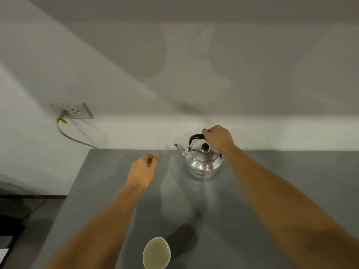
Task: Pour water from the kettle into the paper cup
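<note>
Gripping the kettle [204, 162] by its black handle [196, 137] with my right hand [218, 137], fingers curled over the top of the arch, knuckles up. Kettle: shiny metal, round squat body, domed lid with a black knob [205, 146], curved spout [180, 149] pointing to my left. It sits upright on the grey table [252, 200], near the far edge, close to the white wall [174, 74]. Can't tell whether the base is lifted; it looks set down.

Right arm reaches long and straight from the lower right, wrist bent down onto the handle.

Left hand [142, 169] hovers over the table to the left of the kettle, apart from it, palm down, fingers loosely curled in, holding nothing that I can see. Left forearm comes in from the lower left.

Paper cup [157, 252] stands at the near edge of the table, between my forearms, well apart from the kettle. White rim, pale inside; can't tell whether there is liquid in it. It casts a dark shadow to its right.

Wall socket [74, 111] at left with a grey cable [75, 139] plugged in, yellow tag on the cable.
</note>
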A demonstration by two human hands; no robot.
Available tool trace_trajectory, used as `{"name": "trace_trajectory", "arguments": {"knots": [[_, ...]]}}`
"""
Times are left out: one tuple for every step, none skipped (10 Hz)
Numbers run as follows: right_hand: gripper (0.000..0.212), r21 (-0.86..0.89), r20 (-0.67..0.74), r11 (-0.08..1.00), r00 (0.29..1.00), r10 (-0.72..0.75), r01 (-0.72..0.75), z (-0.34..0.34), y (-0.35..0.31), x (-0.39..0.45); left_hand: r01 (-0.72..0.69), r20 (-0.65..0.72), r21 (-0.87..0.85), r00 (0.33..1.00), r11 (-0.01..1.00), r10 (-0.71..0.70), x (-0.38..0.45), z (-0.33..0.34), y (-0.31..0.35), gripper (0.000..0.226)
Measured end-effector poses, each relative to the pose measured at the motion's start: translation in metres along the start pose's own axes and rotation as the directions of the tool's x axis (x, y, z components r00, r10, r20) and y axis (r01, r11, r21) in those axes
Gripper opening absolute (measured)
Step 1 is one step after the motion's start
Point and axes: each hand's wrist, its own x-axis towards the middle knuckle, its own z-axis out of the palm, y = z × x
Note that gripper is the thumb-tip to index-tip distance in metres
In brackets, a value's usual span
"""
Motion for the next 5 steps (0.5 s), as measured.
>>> {"name": "trace_trajectory", "arguments": {"knots": [[0.038, 0.008, 0.01, 1.0, 1.0, -0.003, 0.003, 0.003, 0.001, 0.003, -0.011, 0.001, -0.002, 1.0, 1.0, 0.011, -0.003, 0.0, 0.001, 0.043], [0.039, 0.015, 0.022, 1.0, 1.0, -0.01, 0.01, 0.007, 0.003, 0.005, -0.025, 0.0, 0.005, 1.0, 1.0, 0.025, -0.005, -0.001, 0.004, 0.042], [0.043, 0.029, 0.042, 0.999, 0.999, -0.015, 0.014, 0.01, 0.006, 0.005, -0.04, 0.002, 0.026, 0.999, 0.999, 0.04, -0.007, -0.006, 0.011, 0.042], [0.044, 0.007, 0.057, 0.998, 0.996, -0.066, 0.066, 0.009, 0.012, 0.001, -0.056, 0.012, 0.005, 0.998, 0.998, 0.056, -0.01, -0.013, 0.017, 0.041], [0.042, -0.044, -0.001, 0.985, 0.986, -0.166, 0.166, -0.002, 0.004, -0.007, -0.079, 0.0, -0.002, 0.997, 0.997, 0.079, -0.015, -0.022, 0.029, 0.041]]}}
